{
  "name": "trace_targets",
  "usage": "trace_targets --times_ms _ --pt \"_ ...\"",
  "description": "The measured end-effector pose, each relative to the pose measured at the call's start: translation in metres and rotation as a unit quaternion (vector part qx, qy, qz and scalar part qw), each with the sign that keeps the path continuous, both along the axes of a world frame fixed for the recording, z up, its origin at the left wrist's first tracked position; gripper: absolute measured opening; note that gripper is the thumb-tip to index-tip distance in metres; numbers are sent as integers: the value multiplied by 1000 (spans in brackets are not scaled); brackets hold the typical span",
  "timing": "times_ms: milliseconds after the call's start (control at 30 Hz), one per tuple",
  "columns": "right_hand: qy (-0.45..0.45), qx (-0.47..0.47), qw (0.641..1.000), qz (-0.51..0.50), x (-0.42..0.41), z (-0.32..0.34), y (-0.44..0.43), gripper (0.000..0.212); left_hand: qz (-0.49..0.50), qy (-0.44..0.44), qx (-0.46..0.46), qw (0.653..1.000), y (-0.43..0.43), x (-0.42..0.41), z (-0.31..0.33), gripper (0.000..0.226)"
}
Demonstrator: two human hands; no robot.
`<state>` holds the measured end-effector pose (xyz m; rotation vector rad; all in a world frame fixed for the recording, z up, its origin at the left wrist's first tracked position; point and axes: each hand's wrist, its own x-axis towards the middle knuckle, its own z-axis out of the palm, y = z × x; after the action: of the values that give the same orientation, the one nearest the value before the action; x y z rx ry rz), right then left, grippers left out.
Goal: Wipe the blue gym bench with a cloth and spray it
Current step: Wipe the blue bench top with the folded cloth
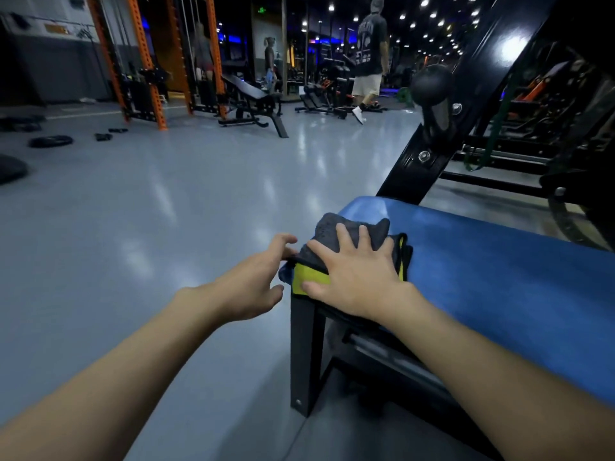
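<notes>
1 folded grey-yellow cloth [352, 227] on 1 blue padded bench [499, 261]; right hand [359, 277] flat on cloth, left hand [256, 281] slack beside cloth; glossy grey gym floor [166, 211]

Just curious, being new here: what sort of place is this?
Most likely a gym: a blue padded bench, tall orange steel racks, and a black round weight plate on the grey floor.

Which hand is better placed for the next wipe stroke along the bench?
Right. The right hand lies flat on the cloth at the end of the blue bench, pad stretching beyond. The left hand hovers beside the bench, fingers just at the cloth's edge.
</notes>
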<state>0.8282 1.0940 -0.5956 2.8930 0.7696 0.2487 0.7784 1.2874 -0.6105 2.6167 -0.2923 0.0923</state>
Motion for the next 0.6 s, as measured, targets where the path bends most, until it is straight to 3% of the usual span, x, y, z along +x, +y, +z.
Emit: trace_targets --times_ms 367,600 --pt "-88 -13 996 -9 -25 -11 10 72 -3 -1 -8 1000 0 5 1 66" --pt "-142 -10 989 30 -47 -27 -31 82 -17 -22 13 1000 -6 4 2 61"
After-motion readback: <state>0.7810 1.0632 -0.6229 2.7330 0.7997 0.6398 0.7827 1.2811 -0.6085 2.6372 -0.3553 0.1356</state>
